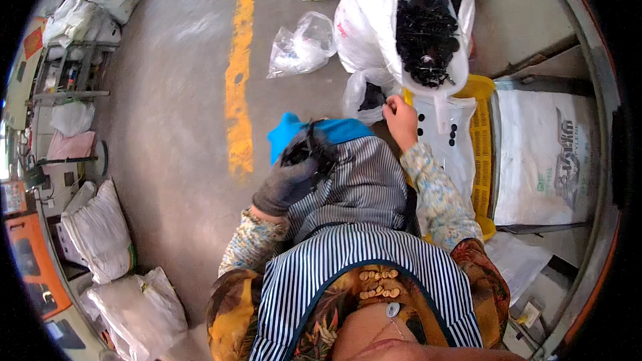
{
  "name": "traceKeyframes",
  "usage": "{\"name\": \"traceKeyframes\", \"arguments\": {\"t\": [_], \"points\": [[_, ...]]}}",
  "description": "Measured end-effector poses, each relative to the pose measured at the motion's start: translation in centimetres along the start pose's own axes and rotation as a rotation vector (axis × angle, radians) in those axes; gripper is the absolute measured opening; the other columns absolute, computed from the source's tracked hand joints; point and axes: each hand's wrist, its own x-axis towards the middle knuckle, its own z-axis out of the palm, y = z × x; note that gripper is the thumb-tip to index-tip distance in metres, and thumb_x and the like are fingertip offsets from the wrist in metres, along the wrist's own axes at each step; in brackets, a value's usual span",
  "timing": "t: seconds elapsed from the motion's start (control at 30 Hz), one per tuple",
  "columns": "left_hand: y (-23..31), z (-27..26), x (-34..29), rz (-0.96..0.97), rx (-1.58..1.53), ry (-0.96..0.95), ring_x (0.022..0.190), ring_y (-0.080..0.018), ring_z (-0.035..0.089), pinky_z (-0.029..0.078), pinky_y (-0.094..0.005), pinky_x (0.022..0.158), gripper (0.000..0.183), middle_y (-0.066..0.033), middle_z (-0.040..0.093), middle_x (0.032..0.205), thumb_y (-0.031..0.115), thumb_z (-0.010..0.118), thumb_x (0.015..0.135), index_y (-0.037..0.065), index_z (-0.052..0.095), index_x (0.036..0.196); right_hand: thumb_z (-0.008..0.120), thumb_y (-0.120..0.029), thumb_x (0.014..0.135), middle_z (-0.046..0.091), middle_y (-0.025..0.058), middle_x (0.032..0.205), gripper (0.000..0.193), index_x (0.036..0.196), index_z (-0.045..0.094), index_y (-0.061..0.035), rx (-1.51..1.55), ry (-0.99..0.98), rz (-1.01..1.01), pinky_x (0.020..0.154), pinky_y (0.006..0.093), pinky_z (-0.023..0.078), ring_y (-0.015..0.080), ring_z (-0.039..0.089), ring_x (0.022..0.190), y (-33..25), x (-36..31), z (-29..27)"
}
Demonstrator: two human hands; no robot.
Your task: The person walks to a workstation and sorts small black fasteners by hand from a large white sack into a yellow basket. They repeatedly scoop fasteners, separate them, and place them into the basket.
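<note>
My left hand (284, 186), in a dark grey glove, is closed around a bunch of thin black plastic parts (311, 148) above my striped apron. My bare right hand (402, 124) is at the mouth of a small clear plastic bag (352, 99), its fingers pinched together. Whatever is between those fingertips is too small to make out. Black pieces (372, 97) lie inside that bag. Just beyond my right hand, a white handled tray (457, 81) holds a heap of black round-ended parts (426, 33). Several small black discs (453, 135) rest on white plastic below it.
A yellow basket (483, 167) stands to my right, beside a flat white woven sack (528, 160). A large white bag (361, 20) stands ahead, near a crumpled clear bag (304, 47) on the floor. White sacks (100, 230) and a shelf line the left. A yellow line (241, 67) crosses the floor.
</note>
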Motion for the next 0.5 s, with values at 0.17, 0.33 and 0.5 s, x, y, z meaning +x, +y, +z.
{"name": "traceKeyframes", "arguments": {"t": [0.17, 0.33, 0.5], "points": [[-0.6, 0.8, 1.2, -0.083, -0.533, 0.010, 0.111, -0.0250, 0.061, 0.051, -0.0408, 0.093, 0.043, -0.0110, 0.062, 0.121, 0.016, 0.063, 0.093, 0.007, 0.050, 0.133, 0.065, -0.032, 0.088, 0.062, 0.0187, 0.119, 0.052, 0.129, 0.053, -0.0028, -0.288, -0.201, 0.218, 0.088, 0.0446, 0.050, 0.0404, 0.062, 0.102, 1.3, 2.7, 3.6], [-0.8, 0.5, 2.1, -0.069, -0.608, 0.037, 0.114, -0.0263, 0.060, 0.052, -0.0433, 0.092, 0.038, -0.0112, 0.062, 0.124, 0.021, 0.055, 0.098, 0.012, 0.049, 0.134, 0.065, -0.020, 0.090, 0.064, 0.0132, 0.116, 0.040, 0.126, 0.058, -0.0049, 0.565, -0.264, -0.219, 0.088, 0.0390, 0.051, 0.0325, 0.061, 0.104, -11.9, -3.3, -4.3], [-1.4, 2.0, 3.1, -0.065, -0.641, -0.029, 0.116, -0.0237, 0.059, 0.048, -0.0478, 0.099, 0.036, -0.0071, 0.061, 0.126, 0.031, 0.048, 0.101, 0.017, 0.051, 0.134, 0.068, -0.012, 0.085, 0.062, 0.0098, 0.117, 0.033, 0.118, 0.065, -0.0093, 0.331, -0.173, -0.604, 0.088, 0.0368, 0.049, 0.0266, 0.061, 0.102, -15.6, -4.7, -7.0]]}}
